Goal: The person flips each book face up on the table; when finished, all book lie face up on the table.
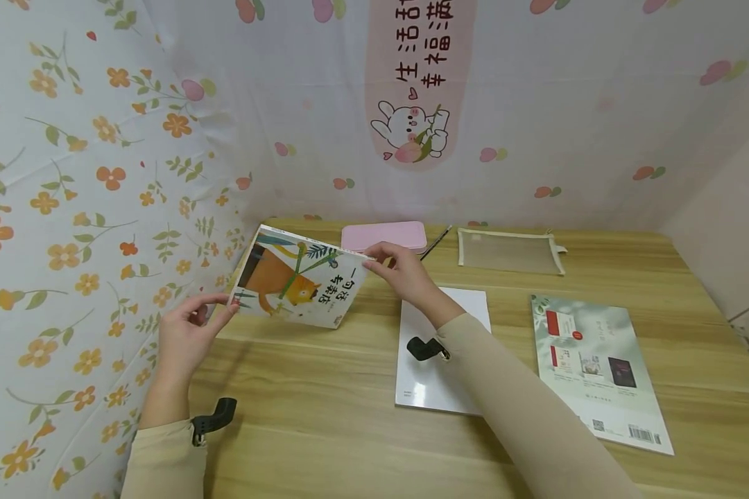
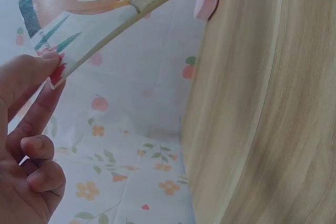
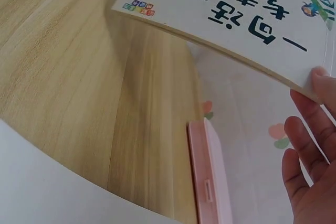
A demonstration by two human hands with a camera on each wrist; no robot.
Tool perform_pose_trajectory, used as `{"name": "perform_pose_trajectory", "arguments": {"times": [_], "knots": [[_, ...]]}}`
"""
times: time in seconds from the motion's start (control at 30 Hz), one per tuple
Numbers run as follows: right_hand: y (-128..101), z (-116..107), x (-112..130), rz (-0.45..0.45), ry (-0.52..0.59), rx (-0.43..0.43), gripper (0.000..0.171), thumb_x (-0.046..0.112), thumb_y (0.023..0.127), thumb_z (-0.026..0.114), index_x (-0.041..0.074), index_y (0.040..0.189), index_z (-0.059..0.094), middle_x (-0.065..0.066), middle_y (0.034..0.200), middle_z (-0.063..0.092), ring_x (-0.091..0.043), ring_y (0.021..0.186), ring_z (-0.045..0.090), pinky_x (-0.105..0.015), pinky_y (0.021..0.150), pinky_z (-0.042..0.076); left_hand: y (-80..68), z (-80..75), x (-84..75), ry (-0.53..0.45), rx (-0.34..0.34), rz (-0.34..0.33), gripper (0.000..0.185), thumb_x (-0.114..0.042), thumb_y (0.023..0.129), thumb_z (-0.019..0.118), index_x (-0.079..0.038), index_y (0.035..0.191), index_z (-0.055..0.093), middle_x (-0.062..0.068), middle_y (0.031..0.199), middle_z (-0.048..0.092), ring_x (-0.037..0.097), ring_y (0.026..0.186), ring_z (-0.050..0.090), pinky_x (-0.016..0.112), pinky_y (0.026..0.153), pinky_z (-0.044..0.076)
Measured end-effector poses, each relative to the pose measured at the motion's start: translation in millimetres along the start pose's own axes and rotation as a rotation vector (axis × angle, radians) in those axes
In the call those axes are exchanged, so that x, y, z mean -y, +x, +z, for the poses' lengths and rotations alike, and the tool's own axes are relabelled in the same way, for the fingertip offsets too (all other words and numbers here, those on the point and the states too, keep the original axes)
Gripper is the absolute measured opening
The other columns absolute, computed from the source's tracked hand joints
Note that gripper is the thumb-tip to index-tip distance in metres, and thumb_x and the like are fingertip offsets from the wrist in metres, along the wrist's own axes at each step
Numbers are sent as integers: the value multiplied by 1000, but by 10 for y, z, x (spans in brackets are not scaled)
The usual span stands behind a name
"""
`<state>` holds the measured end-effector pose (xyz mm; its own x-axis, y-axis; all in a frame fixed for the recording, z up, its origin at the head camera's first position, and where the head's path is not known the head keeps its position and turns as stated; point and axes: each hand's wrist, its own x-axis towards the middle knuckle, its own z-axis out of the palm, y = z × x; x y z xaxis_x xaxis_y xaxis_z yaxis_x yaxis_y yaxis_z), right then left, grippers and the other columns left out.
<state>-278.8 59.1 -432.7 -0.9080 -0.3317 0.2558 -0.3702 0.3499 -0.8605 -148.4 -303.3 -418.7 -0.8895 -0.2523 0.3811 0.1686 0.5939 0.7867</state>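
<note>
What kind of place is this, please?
Probably a study desk in a home corner: a wooden table walled by flowered cloth, with a picture book held in both hands, a pink pencil case and a mesh pouch.

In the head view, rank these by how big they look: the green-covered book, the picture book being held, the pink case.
1. green-covered book, though it lies nearer the camera
2. picture book, held tilted, so foreshortened
3. pink case, farthest back
</note>
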Motion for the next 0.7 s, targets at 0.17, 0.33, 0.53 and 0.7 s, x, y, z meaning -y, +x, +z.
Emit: {"name": "perform_pose_trajectory", "arguments": {"times": [0.17,0.33,0.53,0.7], "knots": [[-6,8,15,7,6,4,14,24,98,72,15,110,74,-2,91,67,-17,85,57,-29,77,45,-2,0,13,-25,12,0,20,-11,86,84,-10,106,79,-10,72,55,10,54,26,28,49,26],[-11,28,-6,31,-16,37,13,22,100,70,13,109,72,-3,94,68,-18,87,58,-30,78,45,2,3,52,-1,58,34,19,-11,87,84,-12,106,80,-20,87,69,10,56,29,28,50,27],[-29,60,-59,22,-30,64,16,19,101,67,17,116,65,-6,98,67,-20,92,57,-32,80,46,9,15,106,43,128,151,18,-7,89,81,-14,105,79,-8,90,70,9,57,34,27,51,30],[-39,74,-93,10,-32,73,17,17,102,66,19,119,63,-7,98,65,-21,89,56,-32,78,46,17,26,135,115,179,170,14,-14,90,81,-16,105,80,3,92,72,9,53,34,27,50,31]]}}
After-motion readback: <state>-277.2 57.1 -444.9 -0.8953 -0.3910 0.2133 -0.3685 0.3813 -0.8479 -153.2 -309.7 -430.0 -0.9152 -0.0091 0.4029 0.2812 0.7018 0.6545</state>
